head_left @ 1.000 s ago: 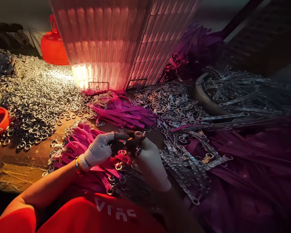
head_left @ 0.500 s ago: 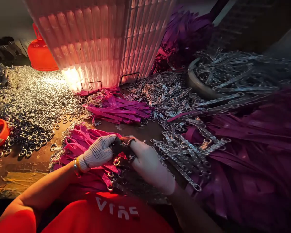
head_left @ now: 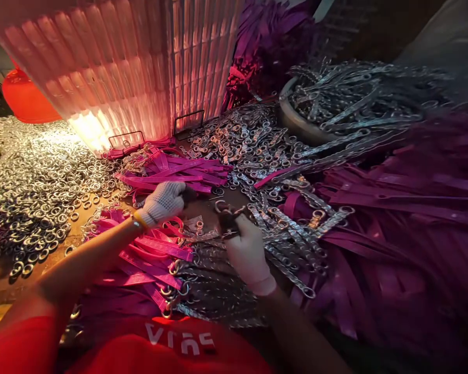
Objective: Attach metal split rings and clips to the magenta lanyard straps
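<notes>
My left hand [head_left: 166, 201], in a white dotted glove with dark fingertips, is over the front edge of the upper bundle of magenta straps [head_left: 179, 169]; its fingertips are dark and whatever they hold is hidden. My right hand [head_left: 244, 244], in a white glove, has its dark-covered fingers closed on a metal ring [head_left: 222, 206] at their tips. Under and beside my left wrist lies a lower pile of pink straps [head_left: 140, 259] with rings at their ends. Braided metal chains [head_left: 218, 280] spread below my right hand.
Many loose rings [head_left: 35, 182] cover the left side. A ribbed translucent panel [head_left: 113, 67] stands behind, lit from below. A bowl [head_left: 296, 119] heaped with chains is at the back right. Purple straps [head_left: 390, 249] fill the right. An orange container [head_left: 27, 98] is at the back left.
My hands, together before, have moved apart. The left has gone up toward the upper strap bundle, the right stays lower with a ring at its fingertips. The view has shifted to the right.
</notes>
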Motion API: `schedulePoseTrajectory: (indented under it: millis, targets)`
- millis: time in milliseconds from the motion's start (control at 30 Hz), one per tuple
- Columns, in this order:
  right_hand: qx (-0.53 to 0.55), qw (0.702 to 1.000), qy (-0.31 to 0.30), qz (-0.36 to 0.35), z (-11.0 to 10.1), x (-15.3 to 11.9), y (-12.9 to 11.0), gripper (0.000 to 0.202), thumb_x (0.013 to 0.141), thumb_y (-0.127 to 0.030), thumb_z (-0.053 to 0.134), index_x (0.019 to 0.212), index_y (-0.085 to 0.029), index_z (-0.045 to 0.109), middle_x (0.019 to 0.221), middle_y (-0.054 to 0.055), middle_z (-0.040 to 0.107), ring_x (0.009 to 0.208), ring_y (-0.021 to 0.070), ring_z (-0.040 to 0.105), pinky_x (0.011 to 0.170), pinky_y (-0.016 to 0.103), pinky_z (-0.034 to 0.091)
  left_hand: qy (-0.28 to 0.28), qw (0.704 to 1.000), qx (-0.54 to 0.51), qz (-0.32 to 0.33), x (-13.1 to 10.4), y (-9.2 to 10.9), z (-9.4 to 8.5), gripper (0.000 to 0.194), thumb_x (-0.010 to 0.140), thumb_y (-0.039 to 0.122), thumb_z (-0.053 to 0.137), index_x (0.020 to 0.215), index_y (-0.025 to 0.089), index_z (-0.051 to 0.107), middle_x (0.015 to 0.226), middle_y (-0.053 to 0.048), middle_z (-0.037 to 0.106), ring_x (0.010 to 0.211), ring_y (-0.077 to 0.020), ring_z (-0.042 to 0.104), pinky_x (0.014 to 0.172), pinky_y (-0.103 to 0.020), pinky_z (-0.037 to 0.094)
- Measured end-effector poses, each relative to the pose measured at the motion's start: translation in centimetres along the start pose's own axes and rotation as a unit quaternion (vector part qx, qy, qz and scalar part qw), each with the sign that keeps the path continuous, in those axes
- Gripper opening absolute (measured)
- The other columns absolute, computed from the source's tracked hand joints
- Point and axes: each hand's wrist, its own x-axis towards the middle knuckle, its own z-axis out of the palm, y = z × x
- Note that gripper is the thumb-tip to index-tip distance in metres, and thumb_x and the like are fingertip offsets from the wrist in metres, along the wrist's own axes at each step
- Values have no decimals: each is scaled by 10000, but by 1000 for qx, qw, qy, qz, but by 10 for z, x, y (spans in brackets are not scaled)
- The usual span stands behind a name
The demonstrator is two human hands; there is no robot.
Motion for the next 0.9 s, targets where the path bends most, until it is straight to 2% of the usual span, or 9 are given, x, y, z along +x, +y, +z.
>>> schedulePoseTrajectory:
  millis: [33,167,300,400,500,567,633,800,900]
  targets:
    - [5,1000,18,11,-1,2,6,330,924,-406,439,818,-192,667,755,72,668,680,208,546,668,333,433,36,992,117,13,20,-4,-1,232,924,252,544,983,125,728,815,-61,708,735,-148,618,693,-241,455]
    - [77,996,-39,15,1,6,15,372,936,-395,441,1080,-172,701,957,100,716,874,240,617,843,387,492,25,983,182,18,76,-10,10,249,905,198,577,1055,62,724,981,-140,703,858,-191,620,760,-267,436]
    - [73,992,-97,-17,7,9,16,377,878,-258,456,1166,-186,689,1073,95,724,1023,241,630,942,377,483,27,982,183,36,80,-6,19,275,905,151,535,1100,44,696,1096,-149,656,821,-147,595,686,-233,395]
    - [9,996,-85,-31,7,11,14,336,820,-179,470,1049,-186,716,923,79,732,872,233,638,839,348,504,39,990,128,44,54,-5,7,223,918,197,542,1010,83,711,964,-97,668,764,-126,577,647,-219,392]
    - [-20,994,-84,-68,9,13,3,334,784,-114,467,1008,-195,701,873,62,721,846,225,629,796,320,492,-16,998,-54,-10,7,-6,-13,243,936,312,534,933,131,696,675,-13,607,547,-93,524,519,-203,383]
    - [-32,988,-100,-111,14,13,-8,379,762,-74,445,1033,-192,682,934,72,717,916,228,630,811,309,477,-45,973,-210,-88,-27,-6,-23,261,913,381,564,932,141,666,605,10,566,443,-78,476,426,-193,345]
    - [-77,979,-126,-137,20,13,-22,367,756,-60,438,1014,-173,673,950,94,707,916,235,630,787,305,460,-43,947,-292,-129,-58,-5,-28,302,891,442,599,853,145,635,567,16,547,401,-69,449,375,-183,313]
    - [-248,938,-178,-166,29,4,-50,255,740,-68,498,910,-154,668,867,105,681,759,230,609,660,311,383,-50,941,-304,-143,-98,-3,-19,379,923,497,543,734,169,556,495,33,510,374,-73,433,355,-174,302]
    - [-317,909,-191,-191,30,-3,-55,219,750,-63,509,873,-157,664,893,120,677,729,225,594,619,323,346,-45,972,-211,-89,-104,-11,-7,288,936,398,514,776,169,585,585,14,572,465,-82,480,439,-178,371]
